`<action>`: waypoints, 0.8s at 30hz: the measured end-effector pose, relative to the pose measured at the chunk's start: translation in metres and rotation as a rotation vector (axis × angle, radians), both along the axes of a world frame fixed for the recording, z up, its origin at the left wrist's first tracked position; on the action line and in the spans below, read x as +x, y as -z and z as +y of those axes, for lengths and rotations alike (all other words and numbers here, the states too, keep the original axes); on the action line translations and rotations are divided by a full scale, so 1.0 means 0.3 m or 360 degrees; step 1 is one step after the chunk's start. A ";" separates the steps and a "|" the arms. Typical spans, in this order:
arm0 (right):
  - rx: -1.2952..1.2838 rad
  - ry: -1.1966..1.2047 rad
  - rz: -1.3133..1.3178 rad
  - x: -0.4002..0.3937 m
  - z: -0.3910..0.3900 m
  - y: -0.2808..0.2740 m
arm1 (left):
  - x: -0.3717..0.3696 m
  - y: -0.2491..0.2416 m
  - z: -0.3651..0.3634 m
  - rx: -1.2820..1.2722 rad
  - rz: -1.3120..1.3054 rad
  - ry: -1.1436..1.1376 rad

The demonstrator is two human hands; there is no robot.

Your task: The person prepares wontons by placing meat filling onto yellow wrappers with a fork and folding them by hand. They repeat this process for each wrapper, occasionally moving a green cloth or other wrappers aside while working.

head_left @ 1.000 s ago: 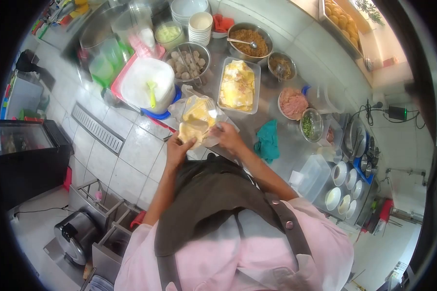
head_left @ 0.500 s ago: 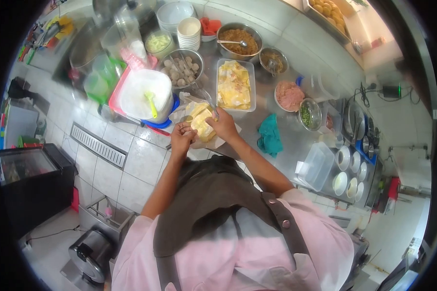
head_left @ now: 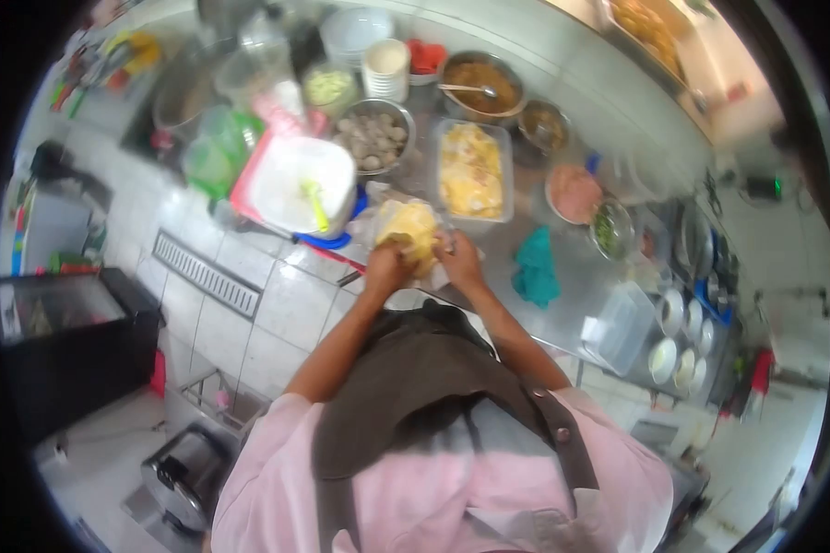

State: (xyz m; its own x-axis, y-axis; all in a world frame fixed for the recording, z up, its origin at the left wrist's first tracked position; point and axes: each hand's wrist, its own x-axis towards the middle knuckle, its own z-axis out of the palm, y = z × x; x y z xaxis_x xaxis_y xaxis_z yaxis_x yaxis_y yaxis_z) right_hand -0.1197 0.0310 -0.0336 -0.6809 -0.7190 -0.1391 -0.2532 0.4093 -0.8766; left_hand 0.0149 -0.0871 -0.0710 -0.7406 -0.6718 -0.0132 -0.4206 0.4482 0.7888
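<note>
A stack of soft yellow sheets [head_left: 409, 228], perhaps wrappers, lies on crumpled pale wrapping at the counter's near edge. My left hand [head_left: 388, 264] is closed at its near left side, fingers curled at the edge. At the right side, my right hand [head_left: 460, 261] pinches the edge of the pale wrapping. Blur hides the exact fingertip contact. Just beyond stands a clear plastic container [head_left: 508, 175] filled with similar yellow pieces. A metal bowl of meatballs [head_left: 373, 138] is behind to the left.
A white tub [head_left: 290, 198] with a green-handled utensil stands left. Bowls of brown filling [head_left: 482, 81], pink meat paste [head_left: 574, 192] and chopped greens [head_left: 610, 230] line the counter. A teal cloth [head_left: 536, 267] lies right, near an empty clear container [head_left: 621, 324] and small white bowls [head_left: 663, 359].
The whole view has shifted, with objects appearing farther right. My right hand has moved from over the yellow stack to its right side. The metal tool near that hand no longer shows clearly.
</note>
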 end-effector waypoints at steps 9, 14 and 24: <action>-0.0178 0.0096 -0.0244 -0.056 0.138 0.072 | 0.161 0.237 0.018 0.0699 0.0650 -0.0258; -0.0104 0.0015 -0.0038 -0.079 0.177 0.118 | 0.165 0.012 -0.028 0.1771 0.0476 -0.0615; -0.0130 -0.0092 -0.0321 -0.010 0.087 0.094 | -0.011 -0.142 -0.064 0.0017 -0.0151 -0.0243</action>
State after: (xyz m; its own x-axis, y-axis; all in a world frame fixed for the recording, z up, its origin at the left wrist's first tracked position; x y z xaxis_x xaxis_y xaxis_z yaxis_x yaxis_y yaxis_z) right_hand -0.1226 0.0571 -0.0619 -0.6024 -0.7707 -0.2079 -0.0902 0.3244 -0.9416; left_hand 0.0116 -0.1063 -0.0283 -0.6251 -0.7758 -0.0858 -0.5560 0.3654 0.7465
